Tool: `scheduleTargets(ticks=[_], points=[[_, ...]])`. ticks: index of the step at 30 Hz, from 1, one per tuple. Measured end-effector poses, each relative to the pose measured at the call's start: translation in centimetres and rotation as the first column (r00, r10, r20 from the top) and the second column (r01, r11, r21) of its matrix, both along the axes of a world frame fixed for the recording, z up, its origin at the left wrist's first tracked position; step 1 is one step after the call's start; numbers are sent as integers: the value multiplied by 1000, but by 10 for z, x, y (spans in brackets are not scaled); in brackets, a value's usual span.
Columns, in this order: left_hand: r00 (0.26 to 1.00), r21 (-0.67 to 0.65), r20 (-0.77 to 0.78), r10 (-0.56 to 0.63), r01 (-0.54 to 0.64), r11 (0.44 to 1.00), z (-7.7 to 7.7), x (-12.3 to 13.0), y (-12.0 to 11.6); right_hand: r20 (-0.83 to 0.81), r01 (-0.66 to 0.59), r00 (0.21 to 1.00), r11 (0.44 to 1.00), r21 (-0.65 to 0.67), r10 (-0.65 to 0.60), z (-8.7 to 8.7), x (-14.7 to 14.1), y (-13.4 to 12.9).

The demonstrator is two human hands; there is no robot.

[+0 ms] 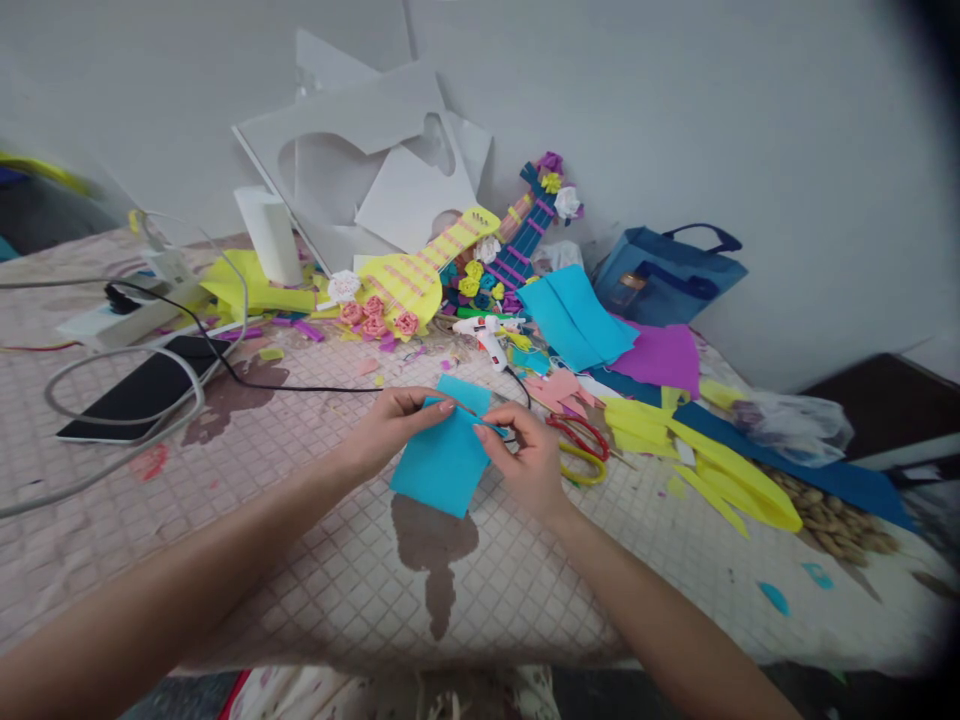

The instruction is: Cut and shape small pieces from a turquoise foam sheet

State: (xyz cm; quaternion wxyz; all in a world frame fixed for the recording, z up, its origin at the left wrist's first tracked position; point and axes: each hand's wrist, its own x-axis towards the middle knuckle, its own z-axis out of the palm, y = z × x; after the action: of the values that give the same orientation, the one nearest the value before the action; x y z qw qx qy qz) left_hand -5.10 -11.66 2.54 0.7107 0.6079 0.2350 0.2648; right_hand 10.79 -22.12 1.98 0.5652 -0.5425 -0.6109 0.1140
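A bright blue sheet of crepe-like paper point(442, 465) is held above the table's front middle. My left hand point(394, 425) pinches its upper part between thumb and fingers. On the right side of the sheet, my right hand point(525, 450) is closed in a pinch at the same fold. Between the fingertips runs a thin brown stick point(466, 409), lying across the paper; part of it is hidden by the fingers. Just right of my right hand lie scissors with red and yellow handles point(583, 465). Beyond the hands rests a white glue gun point(489, 345).
Yellow point(409, 285) and blue point(525, 240) paper guitars lean at the back by white cut-out boards point(360, 115). Power strip point(120, 318), cables and a black tablet-like slab point(150, 390) lie left. Blue sheets point(574, 315), yellow strips point(697, 460) and peanuts point(832, 515) lie right.
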Motion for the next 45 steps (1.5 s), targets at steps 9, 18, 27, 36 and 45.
scheduleTargets(ticks=[9,18,27,36,45], points=[[996,77,-36,83,-80,994,-5,-2,3,-56,5,998,999,-42,-7,-1,2,1],[990,214,-3,138,-134,968,3,3,-5,-22,-6,1000,999,-49,5,-2,0,1],[978,203,26,205,-207,957,1,3,-3,-104,11,994,994,-113,-23,-2,1,1],[965,148,2,261,-258,955,0,2,2,-300,-39,954,983,-179,-17,-1,8,3],[974,297,-44,221,-198,934,-2,3,-2,-271,-126,961,959,-255,54,-2,6,8]])
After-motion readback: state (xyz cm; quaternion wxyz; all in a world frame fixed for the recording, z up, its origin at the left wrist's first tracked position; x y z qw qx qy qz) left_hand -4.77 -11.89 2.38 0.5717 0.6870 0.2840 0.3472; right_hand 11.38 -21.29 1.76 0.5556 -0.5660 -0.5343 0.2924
